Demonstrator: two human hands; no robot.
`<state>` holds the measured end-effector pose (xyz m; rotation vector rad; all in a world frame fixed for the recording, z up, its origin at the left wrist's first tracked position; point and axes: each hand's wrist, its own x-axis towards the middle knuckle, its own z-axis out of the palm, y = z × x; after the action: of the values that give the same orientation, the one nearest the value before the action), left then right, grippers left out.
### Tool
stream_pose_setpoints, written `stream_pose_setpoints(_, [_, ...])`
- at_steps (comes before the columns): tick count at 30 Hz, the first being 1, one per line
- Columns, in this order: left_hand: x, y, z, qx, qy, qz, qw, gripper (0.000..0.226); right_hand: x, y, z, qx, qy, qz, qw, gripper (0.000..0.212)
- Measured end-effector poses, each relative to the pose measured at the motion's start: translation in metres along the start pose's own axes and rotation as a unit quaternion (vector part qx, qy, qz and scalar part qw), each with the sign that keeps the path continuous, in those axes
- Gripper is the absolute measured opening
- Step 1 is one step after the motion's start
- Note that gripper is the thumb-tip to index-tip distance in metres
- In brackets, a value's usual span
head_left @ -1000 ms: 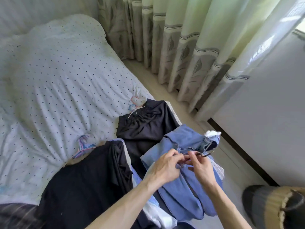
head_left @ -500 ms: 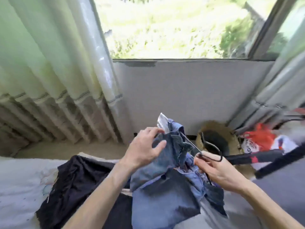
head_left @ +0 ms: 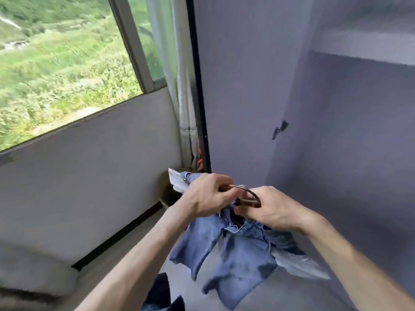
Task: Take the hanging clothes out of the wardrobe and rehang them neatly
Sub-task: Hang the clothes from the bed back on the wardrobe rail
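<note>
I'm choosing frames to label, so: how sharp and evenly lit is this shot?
Head view: motion blur streaks the grass outside the window and softens the denim garment; the window is bright while the wardrobe sits in dim violet shade; the left hand and right hand on the brown hanger are readable.

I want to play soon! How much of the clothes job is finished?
Done: the blue denim garment looks fitted on its thin dark wire hanger. In hand: the left hand and right hand both grip it at the hook, in front of the open grey wardrobe. Left: hanging it inside, and probably the black cloth lying below.
</note>
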<state>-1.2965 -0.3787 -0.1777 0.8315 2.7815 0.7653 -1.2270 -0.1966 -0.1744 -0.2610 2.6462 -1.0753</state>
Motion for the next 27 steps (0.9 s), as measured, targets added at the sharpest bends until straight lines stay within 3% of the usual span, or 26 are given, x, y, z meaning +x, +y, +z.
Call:
stream_pose_setpoints(4, [0.05,0.045,0.029,-0.002,-0.047,0.041,0.998,0.063,-0.04,0.049,-0.03,0.049,0.112,0.074,0.99,0.03])
stream_pose_setpoints(7, [0.085,0.069,0.049,-0.038,-0.078,0.066,0.994,0.047,-0.08,0.087,-0.045,0.028,0.226,0.144,0.963,0.034])
stream_pose_setpoints(9, [0.105,0.085,0.061,-0.034,-0.101,0.092,0.99,0.038,-0.112,0.107,-0.048,-0.032,0.25,0.209,0.945,0.054])
stream_pose_setpoints(11, [0.124,0.099,0.069,-0.041,-0.113,0.113,0.986,0.036,-0.143,0.119,-0.047,-0.008,0.267,0.261,0.928,0.067])
stream_pose_setpoints(14, [0.154,0.119,0.072,-0.071,-0.11,0.13,0.983,0.049,-0.17,0.117,-0.048,0.023,0.279,0.3,0.912,0.055])
stream_pose_setpoints(18, [0.187,0.143,0.068,-0.111,-0.099,0.154,0.977,0.061,-0.171,0.104,-0.048,0.02,0.285,0.291,0.913,0.031])
stream_pose_setpoints(23, [0.216,0.17,0.071,-0.111,-0.089,0.183,0.973,0.053,-0.154,0.079,-0.058,0.198,0.237,0.23,0.923,0.033])
stream_pose_setpoints(27, [0.235,0.183,0.064,-0.087,-0.07,0.227,0.968,0.051,-0.138,0.074,-0.061,0.369,0.218,0.177,0.886,0.044])
